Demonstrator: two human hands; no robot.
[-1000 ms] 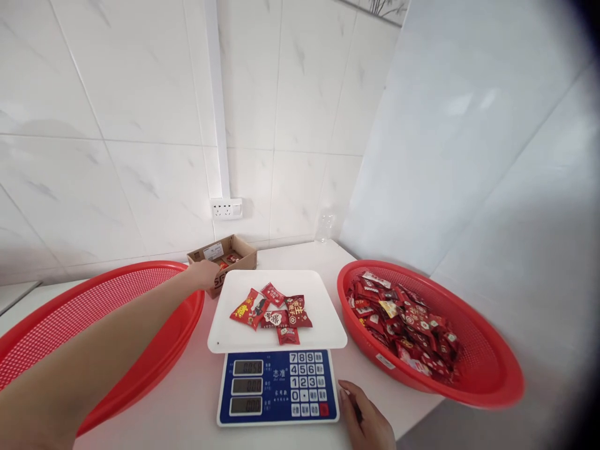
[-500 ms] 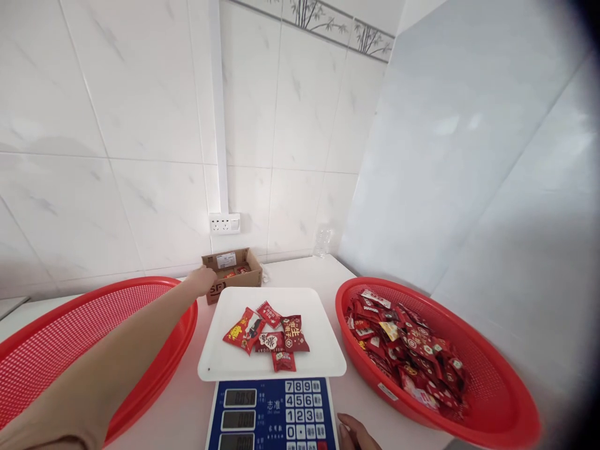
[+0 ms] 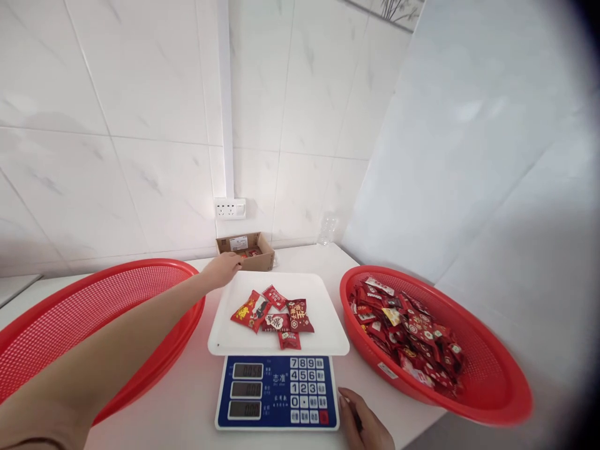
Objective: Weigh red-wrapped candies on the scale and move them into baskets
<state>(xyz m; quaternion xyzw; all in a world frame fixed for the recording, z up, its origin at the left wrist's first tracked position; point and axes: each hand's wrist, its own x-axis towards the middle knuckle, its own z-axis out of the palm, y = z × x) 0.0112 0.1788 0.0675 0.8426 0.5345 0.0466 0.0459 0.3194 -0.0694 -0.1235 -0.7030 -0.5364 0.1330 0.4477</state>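
Note:
My left hand [image 3: 224, 270] reaches to the front left of a small cardboard box [image 3: 257, 261] behind the scale. Its fingers are bent together; what they hold, if anything, is hidden. On the white pan [image 3: 229, 334] of a digital scale [image 3: 276, 422] lie several red packets, among them a red and yellow packet [image 3: 250, 310], a dark red packet [image 3: 300, 315] and a small red packet [image 3: 289, 340]. My right hand [image 3: 368, 425] rests on the table by the scale's lower right corner. It is loosely curled, with a gap between thumb and fingers and nothing visible in it.
A red plastic basket [image 3: 347, 284] with many red packets stands to the right. Another red basket [image 3: 140, 265] is under my left forearm. A clear plastic container [image 3: 328, 229] stands at the back, near the tiled wall and its socket [image 3: 230, 209].
My left hand has moved from the box's left side to its front, towards the scale pan. The view has tilted down, showing more of the scale and my right hand.

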